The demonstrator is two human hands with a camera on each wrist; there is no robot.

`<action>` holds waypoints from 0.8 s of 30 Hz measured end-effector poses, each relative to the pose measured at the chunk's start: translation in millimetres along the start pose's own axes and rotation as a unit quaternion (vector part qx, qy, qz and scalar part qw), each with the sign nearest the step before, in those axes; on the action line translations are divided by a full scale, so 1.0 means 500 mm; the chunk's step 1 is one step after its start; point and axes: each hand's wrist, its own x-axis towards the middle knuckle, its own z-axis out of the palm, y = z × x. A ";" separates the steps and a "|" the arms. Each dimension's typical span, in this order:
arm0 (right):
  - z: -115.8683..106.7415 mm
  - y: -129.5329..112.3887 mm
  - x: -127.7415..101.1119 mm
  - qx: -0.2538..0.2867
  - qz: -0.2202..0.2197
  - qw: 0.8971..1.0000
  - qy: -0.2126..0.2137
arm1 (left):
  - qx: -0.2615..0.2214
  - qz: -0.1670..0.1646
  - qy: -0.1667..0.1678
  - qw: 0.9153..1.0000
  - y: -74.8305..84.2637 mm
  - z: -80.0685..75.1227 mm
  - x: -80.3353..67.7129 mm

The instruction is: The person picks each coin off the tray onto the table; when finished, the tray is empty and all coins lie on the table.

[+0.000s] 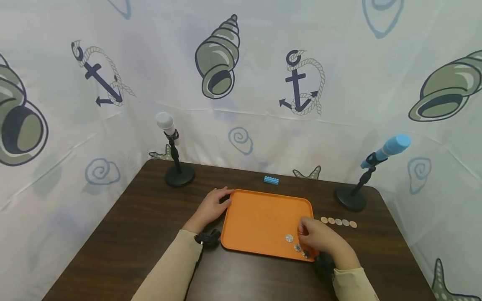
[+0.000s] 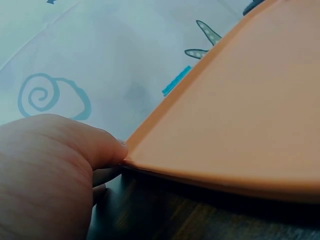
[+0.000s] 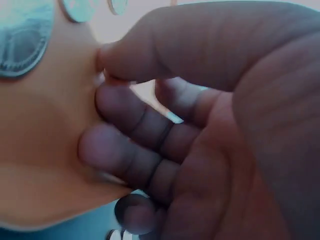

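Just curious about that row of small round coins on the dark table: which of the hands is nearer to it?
Right. The right hand is just beside the row of coins; the left hand is across the orange tray.

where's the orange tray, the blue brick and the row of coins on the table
orange tray (image 1: 260,217), head view, bare middle of its floor
blue brick (image 1: 271,180), head view, middle of its top
row of coins (image 1: 338,222), head view, the middle coin

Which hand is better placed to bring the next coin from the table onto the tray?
The right hand, probably. It is over the orange tray at its right edge, close to the row of coins on the table. The left hand is at the tray's far left corner, touching its rim.
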 end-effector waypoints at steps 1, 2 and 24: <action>0.000 0.005 -0.001 -0.001 -0.006 1.000 0.009 | 0.000 0.001 -0.001 1.000 0.001 0.001 -0.001; -0.001 0.008 -0.003 0.000 -0.013 1.000 0.022 | -0.001 0.003 -0.003 1.000 0.003 0.002 -0.001; 0.006 0.130 -0.128 -0.025 -0.045 0.926 0.374 | -0.006 0.014 0.006 1.000 0.000 -0.002 -0.010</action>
